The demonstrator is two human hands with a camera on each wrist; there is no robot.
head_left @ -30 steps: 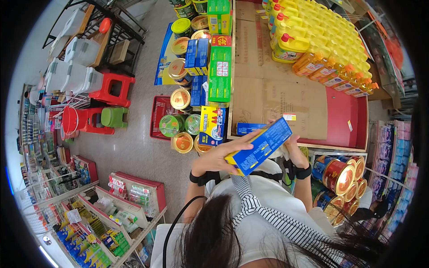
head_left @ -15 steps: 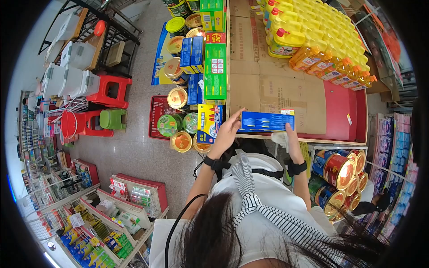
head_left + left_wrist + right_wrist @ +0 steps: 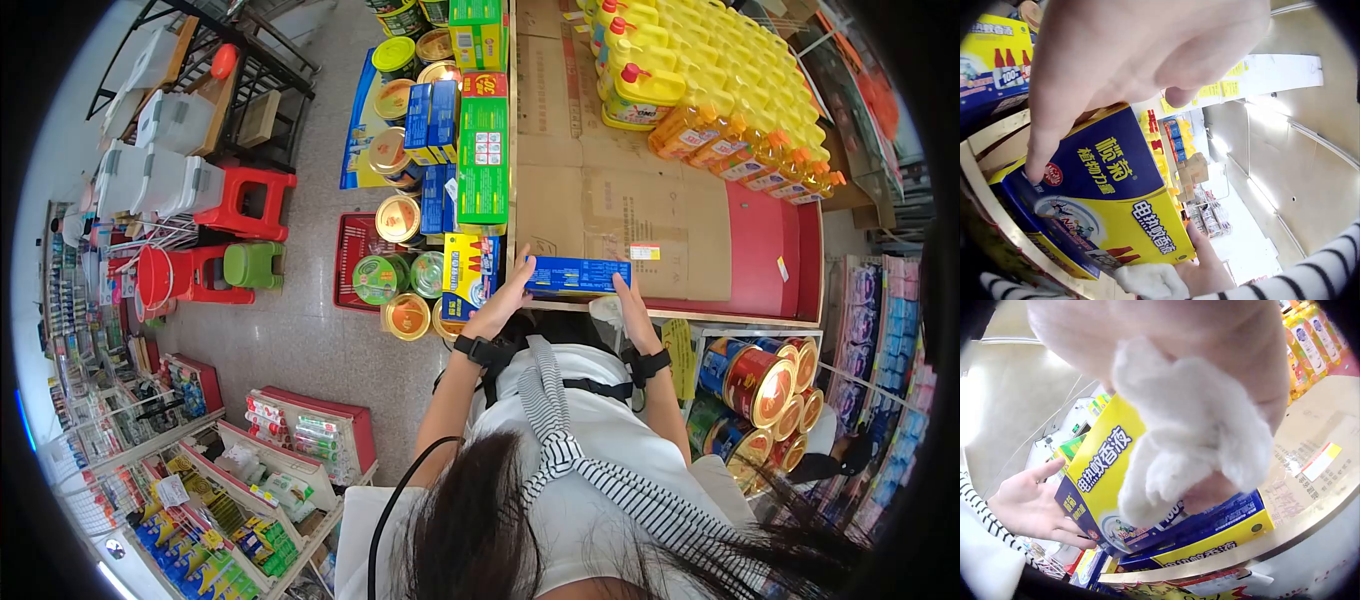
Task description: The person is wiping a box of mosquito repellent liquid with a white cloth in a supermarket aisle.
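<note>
A blue-and-yellow mosquito-repellent liquid box (image 3: 578, 273) stands on its edge at the near rim of the display, between my two hands. My left hand (image 3: 503, 298) has its fairly straight fingers against the box's left end, palm inward, as the right wrist view also shows. At the opposite end is my right hand (image 3: 636, 312), touching the box while gripping a crumpled white cloth (image 3: 1185, 431) in its fingers. A second box of the same kind (image 3: 1210, 550) lies flat close by, partly hidden behind the upright one.
Cardboard (image 3: 600, 200) lines the display, whose wooden near edge (image 3: 720, 322) runs in front of me. Yellow jugs (image 3: 640, 95) and orange bottles (image 3: 685, 138) crowd its far right. Left are stacked green boxes (image 3: 482, 165), tins (image 3: 398, 218) and a red basket (image 3: 350, 262).
The box was tilted near my body; both hands have brought it over the display edge and turned it upright. My left hand's fingers have moved from across the box to its left end.
</note>
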